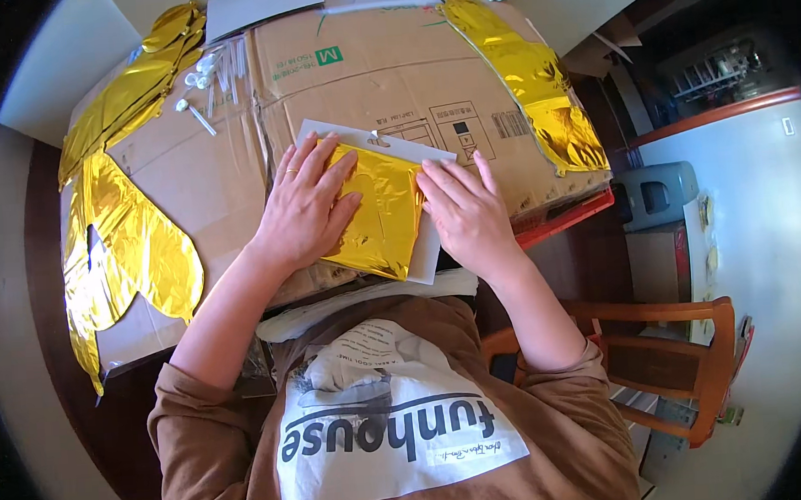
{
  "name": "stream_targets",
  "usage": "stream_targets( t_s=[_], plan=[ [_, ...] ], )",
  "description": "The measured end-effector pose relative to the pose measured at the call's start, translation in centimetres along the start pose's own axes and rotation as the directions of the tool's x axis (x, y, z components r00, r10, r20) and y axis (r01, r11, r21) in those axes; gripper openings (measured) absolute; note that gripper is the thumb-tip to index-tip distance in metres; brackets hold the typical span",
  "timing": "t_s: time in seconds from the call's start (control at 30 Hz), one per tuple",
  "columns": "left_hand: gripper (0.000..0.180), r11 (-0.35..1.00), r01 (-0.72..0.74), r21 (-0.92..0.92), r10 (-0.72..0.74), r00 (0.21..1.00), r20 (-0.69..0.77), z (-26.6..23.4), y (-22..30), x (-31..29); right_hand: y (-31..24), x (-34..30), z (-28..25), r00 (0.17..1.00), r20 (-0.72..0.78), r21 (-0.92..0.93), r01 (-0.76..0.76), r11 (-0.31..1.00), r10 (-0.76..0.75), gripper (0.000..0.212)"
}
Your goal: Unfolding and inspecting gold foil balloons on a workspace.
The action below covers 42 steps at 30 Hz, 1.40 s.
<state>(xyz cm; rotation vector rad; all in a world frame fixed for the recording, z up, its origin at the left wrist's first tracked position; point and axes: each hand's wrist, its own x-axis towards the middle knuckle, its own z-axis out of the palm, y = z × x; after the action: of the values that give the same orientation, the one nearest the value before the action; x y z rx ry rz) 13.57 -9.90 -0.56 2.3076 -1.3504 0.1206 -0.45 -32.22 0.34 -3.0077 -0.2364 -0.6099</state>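
A folded gold foil sheet, which looks like a flat foil balloon (380,219), lies on a white card (423,265) near the front edge of the cardboard surface. The card has a hanger slot at its far side. My left hand (310,200) rests flat on the foil's left part, fingers stretched toward the card's far left corner. Along the right edge of foil and card lies my right hand (467,211), its fingers extended and its fingertips touching the foil's edge. Neither hand is wrapped around anything. The underside of the card is hidden.
Flat gold foil balloons lie at the left (148,247) and along the far right (537,86). Thin white sticks (233,68) and small white pieces (202,74) sit at the far left on the cardboard (345,88). A wooden chair (701,369) stands at right.
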Motion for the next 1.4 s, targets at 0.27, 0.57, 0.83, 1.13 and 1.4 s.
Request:
stream_targets(
  t_s=[0.27,0.57,0.83,1.13,1.4],
  plan=[
    [0.057,0.998,0.033,0.05,-0.034,0.999,0.009,0.2,0.1,0.0,0.5,-1.2,-0.6,0.959,-0.009,0.305,-0.268,0.914,0.284,0.03],
    [0.065,0.989,0.071,-0.127,-0.073,0.997,-0.006,-2.3,-3.1,1.2,-2.6,-3.3,-1.3,0.947,0.114,0.045,-0.308,0.95,0.301,0.043],
    [0.06,0.99,0.13,0.046,-0.128,0.991,-0.044,-3.4,-0.5,-2.3,4.8,0.0,-0.5,0.955,0.247,0.109,-0.194,0.975,0.163,0.043],
    [0.059,0.985,0.13,-0.117,-0.14,0.987,-0.081,-3.6,0.1,-1.8,3.4,2.4,-1.9,0.97,0.066,0.491,-0.235,0.839,0.233,0.031],
    [0.098,0.973,0.189,-0.134,-0.193,0.981,-0.011,-3.7,1.9,-2.6,1.2,5.0,0.2,0.963,0.242,0.276,0.053,0.96,-0.122,0.068]
  ],
)
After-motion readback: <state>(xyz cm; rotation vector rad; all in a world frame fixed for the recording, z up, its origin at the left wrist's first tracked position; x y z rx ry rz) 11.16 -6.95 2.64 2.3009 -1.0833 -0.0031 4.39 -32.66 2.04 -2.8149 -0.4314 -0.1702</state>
